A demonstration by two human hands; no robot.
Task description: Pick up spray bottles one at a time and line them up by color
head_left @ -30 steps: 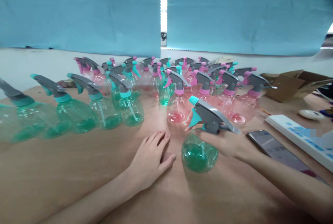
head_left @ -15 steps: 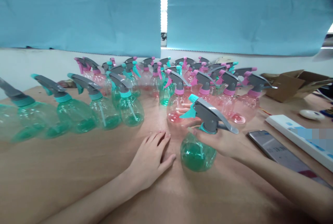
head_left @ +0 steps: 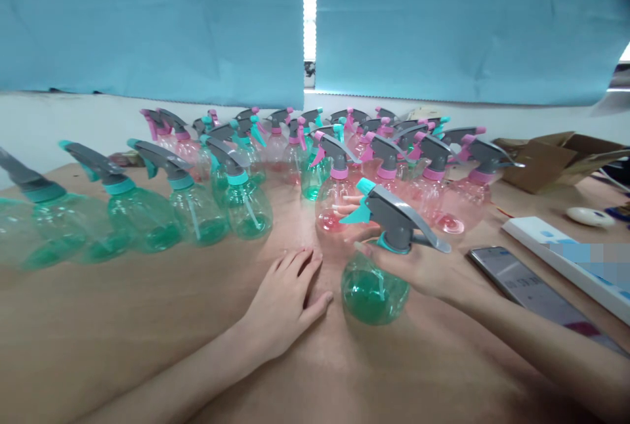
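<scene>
My left hand lies palm down on the wooden table, fingers extended and thumb apart, touching no bottle. To its right, a clear green spray bottle with a grey and teal trigger head stands upright. My right hand reaches round its neck from the right, thumb across the front and fingers stretching behind the trigger head. The head partly hides those fingers. Just beyond them stands a row of pink spray bottles. On the left runs a row of green spray bottles.
More pink and green spray bottles crowd the back, beneath blue curtains. At the right are a phone, a white power strip, a white computer mouse and an open cardboard box.
</scene>
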